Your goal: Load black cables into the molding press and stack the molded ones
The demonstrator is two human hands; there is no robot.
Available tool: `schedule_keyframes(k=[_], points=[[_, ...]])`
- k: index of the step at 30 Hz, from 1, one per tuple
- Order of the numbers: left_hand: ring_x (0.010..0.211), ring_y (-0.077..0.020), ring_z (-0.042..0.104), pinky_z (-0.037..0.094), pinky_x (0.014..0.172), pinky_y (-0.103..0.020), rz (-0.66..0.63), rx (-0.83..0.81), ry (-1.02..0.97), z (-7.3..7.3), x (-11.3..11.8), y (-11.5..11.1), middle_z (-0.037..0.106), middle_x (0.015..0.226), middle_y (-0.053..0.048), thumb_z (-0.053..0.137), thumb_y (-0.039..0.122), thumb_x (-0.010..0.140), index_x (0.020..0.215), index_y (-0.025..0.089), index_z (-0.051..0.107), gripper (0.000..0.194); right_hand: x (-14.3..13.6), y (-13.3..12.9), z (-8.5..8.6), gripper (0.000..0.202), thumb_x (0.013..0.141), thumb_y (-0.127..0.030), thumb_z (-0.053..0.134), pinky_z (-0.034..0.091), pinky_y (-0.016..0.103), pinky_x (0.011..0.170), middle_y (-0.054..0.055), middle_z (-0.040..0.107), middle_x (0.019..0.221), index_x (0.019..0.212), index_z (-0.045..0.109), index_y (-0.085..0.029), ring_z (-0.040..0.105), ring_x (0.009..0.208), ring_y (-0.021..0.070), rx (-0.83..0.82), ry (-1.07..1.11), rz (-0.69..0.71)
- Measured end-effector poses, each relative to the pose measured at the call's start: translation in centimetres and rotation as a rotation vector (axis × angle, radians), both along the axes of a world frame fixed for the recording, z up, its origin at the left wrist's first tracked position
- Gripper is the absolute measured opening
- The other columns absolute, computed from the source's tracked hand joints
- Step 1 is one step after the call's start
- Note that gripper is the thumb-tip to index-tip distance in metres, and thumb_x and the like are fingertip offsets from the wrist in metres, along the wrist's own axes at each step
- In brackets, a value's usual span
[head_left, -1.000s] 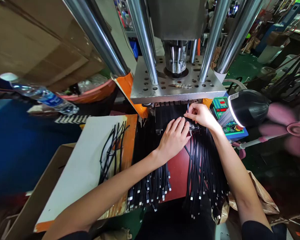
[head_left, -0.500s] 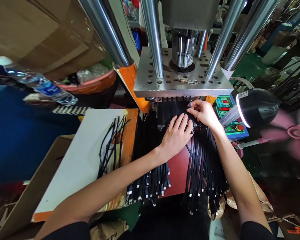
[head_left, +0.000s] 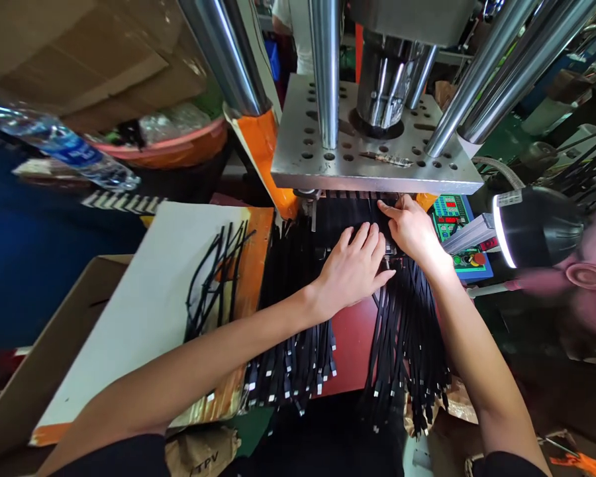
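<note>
My left hand (head_left: 355, 268) lies palm down with fingers stretched over the front edge of a black mold block (head_left: 345, 218), its thumb spread to the right. At the block's back right is my right hand (head_left: 414, 228), one digit reaching left onto the block and the others partly hidden. No cable shows between its fingers. Thin dark strands cross the block's back edge. Bundles of black cables with metal-tipped plugs hang in front, one on the left (head_left: 298, 351) and one on the right (head_left: 407, 344).
A thick steel press plate (head_left: 377, 179) with guide columns hangs above the block. On the left, a white board (head_left: 124, 291) carries several loose black cables (head_left: 221, 278). A lit lamp (head_left: 536, 228), a control panel (head_left: 454, 225) and a spinning pink fan (head_left: 589, 275) stand on the right.
My right hand has gone from a pinch on a dark cable to a digit stretched onto the block. My left thumb has spread outward. The view has shifted slightly.
</note>
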State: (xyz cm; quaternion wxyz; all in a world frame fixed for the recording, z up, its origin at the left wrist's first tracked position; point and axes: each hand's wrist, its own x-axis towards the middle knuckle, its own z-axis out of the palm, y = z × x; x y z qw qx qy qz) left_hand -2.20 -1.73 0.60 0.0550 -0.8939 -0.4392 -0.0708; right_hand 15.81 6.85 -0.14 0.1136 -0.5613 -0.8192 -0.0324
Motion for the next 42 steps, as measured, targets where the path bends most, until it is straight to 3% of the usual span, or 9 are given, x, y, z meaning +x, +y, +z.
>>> schedule_keyframes(k=[6, 11, 19, 24, 27, 30, 35, 39, 42], points=[[0.158, -0.0357, 0.04, 0.034, 0.129, -0.056, 0.061, -0.106, -0.034, 1.6, 0.0, 4.0, 0.044, 0.168, -0.026, 0.035, 0.045, 0.113, 0.158, -0.001, 0.047, 0.065, -1.3, 2.4, 0.6, 0.055, 0.104, -0.017, 0.039, 0.051, 0.043, 0.096, 0.021, 0.069, 0.13, 0.154, 0.062, -0.021, 0.065, 0.118, 0.0357, -0.005, -0.081, -0.056], [0.159, -0.0357, 0.038, 0.022, 0.133, -0.058, 0.081, -0.11, -0.089, 0.8, -0.1, 7.9, 0.044, 0.168, -0.027, 0.037, 0.035, 0.112, 0.157, -0.004, 0.045, 0.06, -1.9, 4.2, 0.5, 0.05, 0.103, -0.015, 0.039, 0.052, 0.045, 0.094, 0.021, 0.076, 0.126, 0.141, 0.071, -0.017, 0.068, 0.114, 0.0368, -0.037, -0.041, -0.078], [0.121, -0.0322, 0.068, 0.05, 0.109, -0.046, 0.175, -0.095, -0.198, 1.9, 0.5, 12.6, 0.073, 0.13, -0.024, 0.039, 0.024, 0.109, 0.127, 0.003, 0.07, 0.042, -1.9, 6.5, 1.4, 0.046, 0.097, -0.008, 0.043, 0.048, 0.047, 0.107, 0.024, 0.071, 0.137, 0.134, 0.071, -0.007, 0.064, 0.125, 0.0361, -0.047, -0.017, -0.084], [0.112, -0.0277, 0.069, 0.051, 0.099, -0.039, 0.201, 0.037, -0.286, 2.5, -3.2, 3.5, 0.076, 0.117, -0.016, 0.036, 0.03, 0.112, 0.117, 0.012, 0.072, 0.04, -0.5, -6.3, 1.0, 0.041, 0.103, -0.016, 0.041, 0.052, 0.046, 0.104, 0.022, 0.066, 0.134, 0.138, 0.062, -0.012, 0.062, 0.124, 0.033, 0.142, 0.241, -0.133], [0.084, -0.025, 0.07, 0.049, 0.078, -0.035, 0.396, -0.087, -0.217, 0.3, -6.8, -5.1, 0.074, 0.084, -0.01, 0.051, 0.047, 0.108, 0.084, 0.017, 0.07, 0.043, -1.0, -18.1, -1.8, 0.026, 0.106, -0.037, 0.051, 0.057, 0.043, 0.076, 0.016, 0.068, 0.107, 0.122, 0.061, -0.018, 0.067, 0.092, 0.0311, 0.048, 0.293, -0.236], [0.076, -0.0244, 0.07, 0.043, 0.067, -0.033, 0.482, -0.354, -0.063, -2.5, -9.1, -9.9, 0.075, 0.088, -0.009, 0.059, 0.042, 0.105, 0.086, 0.018, 0.068, 0.032, -2.6, -25.6, -5.0, 0.021, 0.103, -0.043, 0.059, 0.048, 0.041, 0.059, 0.012, 0.062, 0.086, 0.094, 0.058, -0.024, 0.06, 0.075, 0.0305, -0.058, 0.08, -0.312], [0.077, -0.024, 0.069, 0.036, 0.065, -0.032, 0.488, -0.517, -0.166, -4.1, -9.9, -9.1, 0.073, 0.081, -0.007, 0.053, 0.035, 0.106, 0.075, 0.021, 0.064, 0.036, -2.9, -26.1, -7.2, 0.026, 0.107, -0.031, 0.048, 0.047, 0.042, 0.067, 0.01, 0.063, 0.083, 0.082, 0.055, -0.026, 0.062, 0.077, 0.0305, -0.106, 0.136, -0.306], [0.067, -0.0196, 0.061, 0.035, 0.064, -0.03, 0.465, -0.581, -0.384, -3.1, -10.2, -8.3, 0.065, 0.068, -0.002, 0.059, 0.035, 0.1, 0.067, 0.021, 0.061, 0.036, -1.0, -24.6, -6.2, 0.028, 0.107, -0.037, 0.051, 0.042, 0.039, 0.066, 0.006, 0.063, 0.082, 0.082, 0.057, -0.026, 0.06, 0.072, 0.026, -0.207, 0.492, -0.365], [0.058, -0.0145, 0.054, 0.037, 0.059, -0.026, 0.36, -0.894, -0.781, -2.7, -9.4, -9.6, 0.06, 0.062, 0.001, 0.064, 0.043, 0.096, 0.07, 0.019, 0.064, 0.036, -1.2, -25.4, -4.6, 0.028, 0.105, -0.042, 0.057, 0.039, 0.036, 0.061, 0.001, 0.057, 0.073, 0.081, 0.057, -0.027, 0.053, 0.064, 0.022, -0.287, 0.854, -0.321]])
